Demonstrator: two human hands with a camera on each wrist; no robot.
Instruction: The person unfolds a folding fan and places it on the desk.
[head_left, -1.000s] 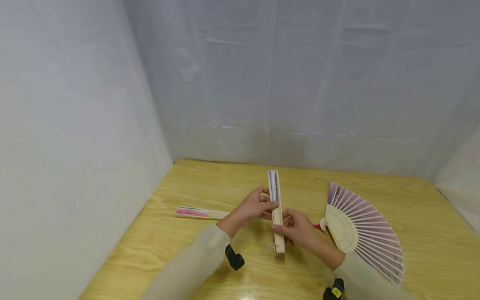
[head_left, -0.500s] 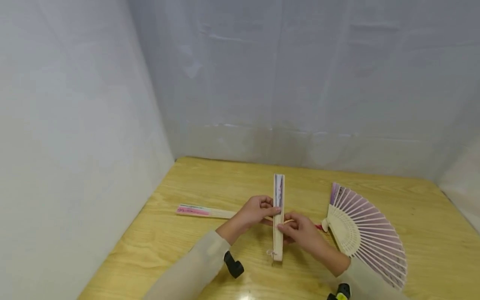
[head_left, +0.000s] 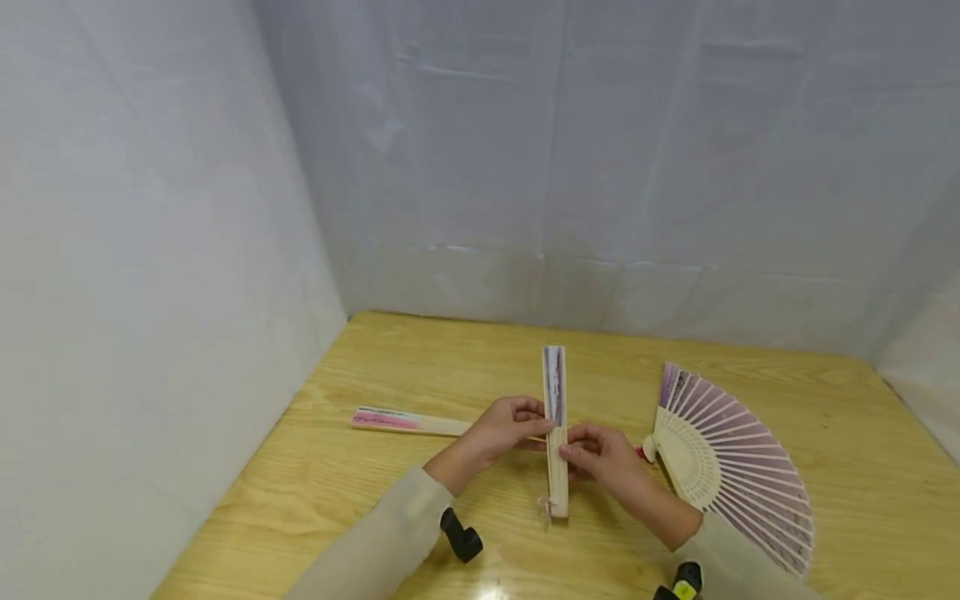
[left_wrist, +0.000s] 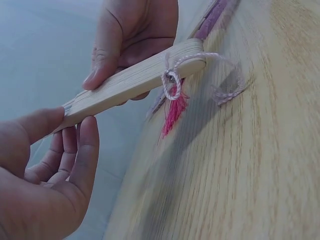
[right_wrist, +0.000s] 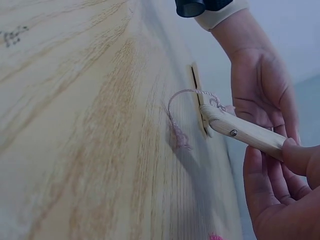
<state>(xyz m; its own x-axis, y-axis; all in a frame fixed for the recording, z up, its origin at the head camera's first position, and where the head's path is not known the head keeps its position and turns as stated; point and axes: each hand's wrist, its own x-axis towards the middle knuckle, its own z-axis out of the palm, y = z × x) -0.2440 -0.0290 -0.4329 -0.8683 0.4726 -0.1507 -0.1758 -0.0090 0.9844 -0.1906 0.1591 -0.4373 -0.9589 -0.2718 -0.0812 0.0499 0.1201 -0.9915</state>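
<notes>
A folded hand fan (head_left: 556, 467) with pale wooden ribs and a purple-white printed edge is held above the table, its pivot end toward the person. My left hand (head_left: 497, 431) pinches it from the left near the middle, thumb on top. From the right, my right hand (head_left: 609, 463) pinches it slightly lower, nearer the pivot. In the left wrist view a pale cord loop (left_wrist: 172, 85) hangs at the fan's pivot end, with a pink tassel (left_wrist: 175, 114) showing beyond. The right wrist view shows the pivot's metal rivet (right_wrist: 233, 132).
On the wooden table (head_left: 420, 367), a second folded fan (head_left: 386, 420) with a pink printed end lies left, partly behind the left hand. An opened purple fan (head_left: 731, 458) lies spread at the right, beside the right forearm. White sheeting (head_left: 585, 167) stands behind the table.
The fan and both hands have shifted slightly right and toward the person over the second, and the fan stands straighter in view. Both hands keep hold of it. The other fans lie still.
</notes>
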